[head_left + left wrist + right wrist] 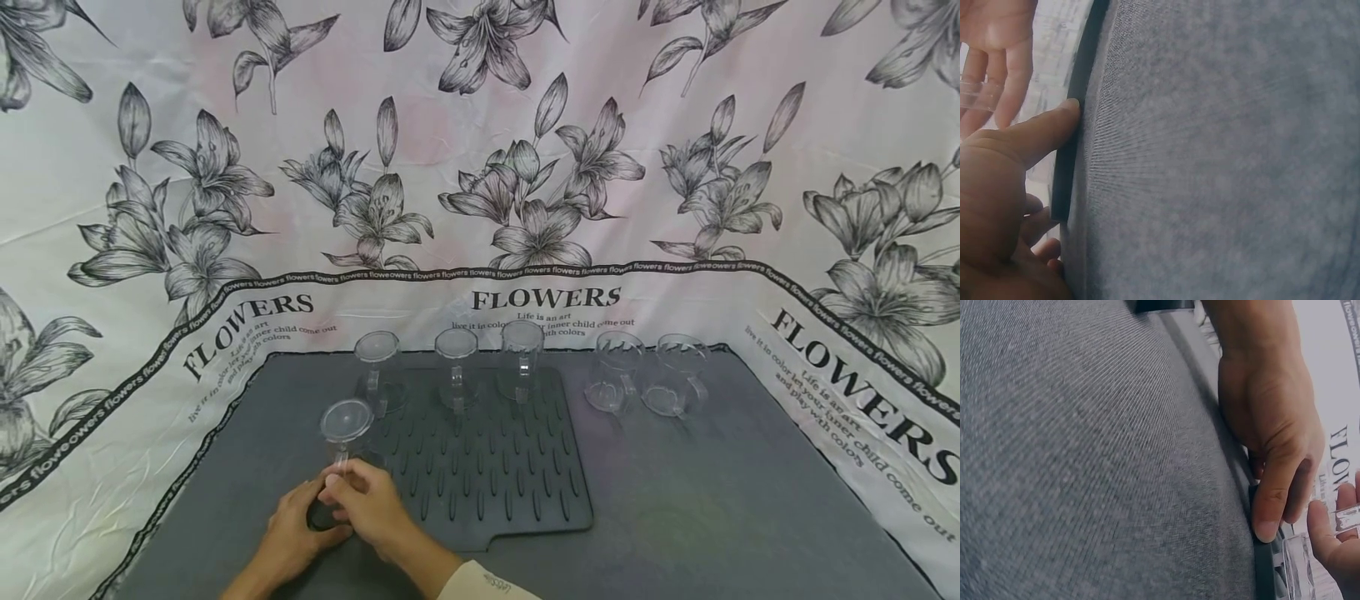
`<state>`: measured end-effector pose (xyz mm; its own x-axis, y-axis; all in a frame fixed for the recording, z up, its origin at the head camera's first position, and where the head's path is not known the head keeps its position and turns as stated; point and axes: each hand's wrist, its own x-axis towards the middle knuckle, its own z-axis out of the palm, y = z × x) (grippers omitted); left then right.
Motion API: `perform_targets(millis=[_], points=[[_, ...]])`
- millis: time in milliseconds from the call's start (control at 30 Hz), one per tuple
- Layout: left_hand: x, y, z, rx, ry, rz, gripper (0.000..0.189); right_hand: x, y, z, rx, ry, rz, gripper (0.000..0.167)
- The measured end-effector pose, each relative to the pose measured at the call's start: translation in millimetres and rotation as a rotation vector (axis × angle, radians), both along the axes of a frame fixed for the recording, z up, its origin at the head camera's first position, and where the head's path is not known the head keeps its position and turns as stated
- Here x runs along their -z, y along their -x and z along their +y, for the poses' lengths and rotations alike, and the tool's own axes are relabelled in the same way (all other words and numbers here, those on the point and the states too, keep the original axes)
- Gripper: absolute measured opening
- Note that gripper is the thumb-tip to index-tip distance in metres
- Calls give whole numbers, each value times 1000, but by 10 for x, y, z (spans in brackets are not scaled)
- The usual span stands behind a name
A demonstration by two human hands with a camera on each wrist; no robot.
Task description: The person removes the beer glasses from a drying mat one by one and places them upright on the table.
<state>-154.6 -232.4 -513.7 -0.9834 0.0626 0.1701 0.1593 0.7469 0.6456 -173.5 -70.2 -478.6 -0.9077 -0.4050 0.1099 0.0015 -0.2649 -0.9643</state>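
Observation:
A clear glass mug [347, 423] stands bottom up near the front left of the dark ridged drying mat [517, 500]. My right hand [372, 507] pinches its handle, which shows between the fingers in the left wrist view as a clear bar [975, 97]. Beside it, my left hand [288, 529] grips the mat's front left corner. In the right wrist view the left thumb [1266, 528] presses on the mat's edge [1264, 569]. The left fingertips are partly hidden behind the mat.
Along the mat's back edge stand three more inverted glass mugs, at left [378, 375], middle [457, 375] and right [522, 362]. Two upright glass mugs [611, 375] stand right of the mat on the grey tabletop [697, 492]. Flower-printed cloth [420, 225] hangs around the table.

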Motion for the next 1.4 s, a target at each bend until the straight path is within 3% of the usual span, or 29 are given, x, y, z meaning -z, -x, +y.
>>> perform_targets(millis=[167, 367, 1000, 1400], points=[[-9, 11, 8, -13, 6, -38, 93, -87, -8, 55, 11, 34, 5, 25], [-28, 26, -7, -29, 11, -102, 97, -219, -21, 181, 15, 31, 76, 24], [-41, 26, 35, -37, 39, -145, 100, -544, -169, 992, 32, -88, 230, 25], [-30, 24, 2, -45, 31, -203, 103, -674, -189, 1498, 142, -138, 302, 26]])
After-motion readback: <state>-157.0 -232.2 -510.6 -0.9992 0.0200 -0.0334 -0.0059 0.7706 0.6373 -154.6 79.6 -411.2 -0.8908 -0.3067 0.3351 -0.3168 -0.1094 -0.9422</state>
